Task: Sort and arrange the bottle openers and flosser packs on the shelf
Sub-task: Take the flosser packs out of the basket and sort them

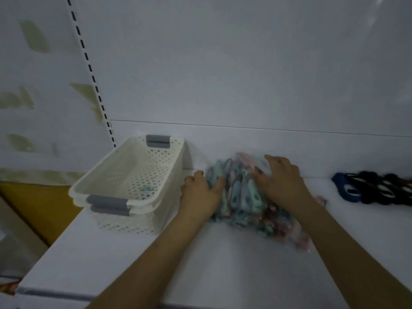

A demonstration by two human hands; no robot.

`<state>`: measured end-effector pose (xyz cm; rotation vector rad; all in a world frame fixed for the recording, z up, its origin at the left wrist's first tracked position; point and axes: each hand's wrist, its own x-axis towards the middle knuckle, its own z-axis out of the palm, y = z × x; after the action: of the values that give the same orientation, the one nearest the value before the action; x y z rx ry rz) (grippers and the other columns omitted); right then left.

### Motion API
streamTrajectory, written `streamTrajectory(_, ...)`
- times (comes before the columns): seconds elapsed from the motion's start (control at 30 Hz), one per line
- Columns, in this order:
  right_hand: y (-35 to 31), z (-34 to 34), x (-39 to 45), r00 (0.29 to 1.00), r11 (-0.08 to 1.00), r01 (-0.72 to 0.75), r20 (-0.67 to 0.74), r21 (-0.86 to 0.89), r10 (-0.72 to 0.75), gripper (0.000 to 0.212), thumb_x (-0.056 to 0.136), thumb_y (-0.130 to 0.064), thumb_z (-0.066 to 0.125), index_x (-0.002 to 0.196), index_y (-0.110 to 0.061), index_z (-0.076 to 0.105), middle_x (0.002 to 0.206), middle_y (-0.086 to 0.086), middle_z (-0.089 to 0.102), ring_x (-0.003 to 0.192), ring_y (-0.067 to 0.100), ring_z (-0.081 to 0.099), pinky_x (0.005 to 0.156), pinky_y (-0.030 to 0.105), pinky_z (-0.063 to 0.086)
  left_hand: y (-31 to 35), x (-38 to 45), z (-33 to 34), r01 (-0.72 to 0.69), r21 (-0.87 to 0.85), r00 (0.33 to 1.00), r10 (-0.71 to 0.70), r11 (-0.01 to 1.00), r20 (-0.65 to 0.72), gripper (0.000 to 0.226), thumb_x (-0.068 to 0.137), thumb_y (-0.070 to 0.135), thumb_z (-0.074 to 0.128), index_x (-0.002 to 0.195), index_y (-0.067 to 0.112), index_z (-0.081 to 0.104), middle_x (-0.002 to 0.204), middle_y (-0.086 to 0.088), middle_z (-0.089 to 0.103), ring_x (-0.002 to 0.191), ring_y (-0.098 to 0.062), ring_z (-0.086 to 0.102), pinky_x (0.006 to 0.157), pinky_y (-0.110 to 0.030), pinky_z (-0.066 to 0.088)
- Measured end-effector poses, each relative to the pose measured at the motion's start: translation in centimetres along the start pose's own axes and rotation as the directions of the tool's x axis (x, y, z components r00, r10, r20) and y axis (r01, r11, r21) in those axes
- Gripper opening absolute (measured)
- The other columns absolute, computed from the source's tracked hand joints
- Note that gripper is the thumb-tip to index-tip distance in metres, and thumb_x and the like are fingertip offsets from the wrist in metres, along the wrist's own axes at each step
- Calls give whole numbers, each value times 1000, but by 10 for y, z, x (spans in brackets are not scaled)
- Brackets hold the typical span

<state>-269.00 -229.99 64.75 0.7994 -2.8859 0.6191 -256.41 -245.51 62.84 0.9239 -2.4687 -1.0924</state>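
On the shelf (223, 264): baskets (131, 181) stacked at left, flosser packs (240, 197) heaped in the middle just right of them, bottle openers (374, 188) rowed far right, well apart.

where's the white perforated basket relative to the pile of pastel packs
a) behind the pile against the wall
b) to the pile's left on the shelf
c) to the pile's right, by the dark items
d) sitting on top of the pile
b: the white perforated basket stands on the shelf left of the pile of pastel packs, with the left hand between them.
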Motion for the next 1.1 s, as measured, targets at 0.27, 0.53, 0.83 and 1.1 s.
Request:
streamTrajectory(0.27, 16, 15, 5, 983, 950, 172, 18, 260, -183, 54, 93, -60, 38, 126, -22, 60, 116, 3, 67, 104, 21, 61, 95, 37, 46, -39, 28, 16, -70, -103, 998, 69, 992, -14, 36, 92, 48, 54, 86, 13, 65, 80, -7, 68, 73, -26, 65, 65, -38, 53)
streamTrajectory(0.53, 29, -1, 7, 947, 943, 221, -287, 247, -146, 33, 98, -25, 48, 71, -13, 63, 72, 3, 65, 70, 20, 62, 62, 20, 39, 21, -11, -10, -369, -4, 873, 345, 929, -344, 26, 97, 23, 55, 118, 15, 67, 118, 4, 61, 105, -9, 60, 89, -13, 40)
streamTrajectory(0.83, 27, -65, -17, 992, 293, -120, 102, 948, 77, 64, 98, -59, 15, 123, -24, 62, 110, 1, 72, 111, 14, 60, 100, 32, 37, 123, -34, 35, 278, -778, 925, 62, 564, 375, 35, 98, 49, 52, 98, 18, 68, 100, -10, 75, 90, -25, 73, 90, -46, 57)
streamTrajectory(1.1, 117, -42, -28, 961, 960, -274, 50, 59, 271, 68, 86, -73, 37, 63, -11, 53, 64, 6, 59, 65, 24, 62, 62, 31, 52, 116, -35, 82, -68, -319, 988, 108, 945, 110, 13, 93, 16, 53, 98, 6, 58, 91, -17, 69, 83, -30, 69, 71, -40, 56)
